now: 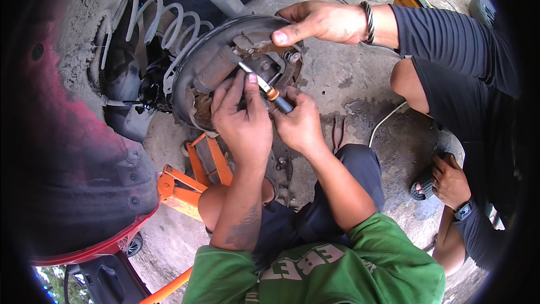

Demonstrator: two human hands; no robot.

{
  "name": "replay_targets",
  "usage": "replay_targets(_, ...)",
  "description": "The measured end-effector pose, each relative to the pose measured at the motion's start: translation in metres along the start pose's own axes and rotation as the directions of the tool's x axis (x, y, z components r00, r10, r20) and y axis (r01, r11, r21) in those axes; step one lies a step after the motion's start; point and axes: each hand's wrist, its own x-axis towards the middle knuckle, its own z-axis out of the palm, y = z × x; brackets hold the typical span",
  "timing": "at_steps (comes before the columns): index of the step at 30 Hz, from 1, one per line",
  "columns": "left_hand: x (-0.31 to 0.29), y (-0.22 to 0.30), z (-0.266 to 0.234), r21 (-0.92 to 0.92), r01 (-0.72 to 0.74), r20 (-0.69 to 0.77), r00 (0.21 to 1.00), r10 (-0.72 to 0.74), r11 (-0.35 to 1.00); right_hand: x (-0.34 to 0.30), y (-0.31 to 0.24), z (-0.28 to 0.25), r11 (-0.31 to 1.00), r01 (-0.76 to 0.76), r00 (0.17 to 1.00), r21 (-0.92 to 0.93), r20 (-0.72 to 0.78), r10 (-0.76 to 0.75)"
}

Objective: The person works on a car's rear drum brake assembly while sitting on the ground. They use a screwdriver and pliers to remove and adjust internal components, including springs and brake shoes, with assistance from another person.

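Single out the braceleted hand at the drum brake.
The co-worker's hand on the drum brake rim, with the dark bracelet; the person's left hand and right hand have bare wrists.

The brake backing plate [187,79] is rough, rusty metal; the screwdriver [271,94], shiny metal with a smooth plastic handle [283,104]. The jack [183,199] at left is painted metal, the near shirt [360,256] matt cloth.

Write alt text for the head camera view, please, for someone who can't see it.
A person's right hand grips a screwdriver at a rusty drum brake assembly, the left hand close against its shaft. A co-worker's hand holds the assembly's upper edge. A coil spring and an orange jack are nearby.
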Motion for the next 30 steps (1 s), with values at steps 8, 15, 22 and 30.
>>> replay_targets(8, 0.001, -0.001, 0.003, -0.013, 0.004, 0.003, 1.0, -0.004, 1.0, 0.0, 0.006, 0.003, 0.998, -0.047, 0.999, 0.035, 0.023, 0.046)
replay_targets(15, 0.009, 0.002, 0.003, -0.054, 0.012, 0.023, 1.0, -0.011, 0.998, 0.002, 0.01, 0.013, 0.986, 0.01, 1.0, 0.165, -0.02, -0.007)
replay_targets(22, 0.01, 0.007, 0.008, -0.078, -0.013, -0.061, 0.998, 0.008, 0.997, 0.003, 0.004, 0.007, 0.999, 0.021, 0.999, 0.038, -0.04, -0.019)
replay_targets(30, 0.007, 0.001, 0.006, -0.148, 0.079, 0.006, 0.997, -0.079, 0.986, 0.0, 0.005, 0.005, 0.991, -0.093, 0.995, 0.1, 0.056, 0.088)
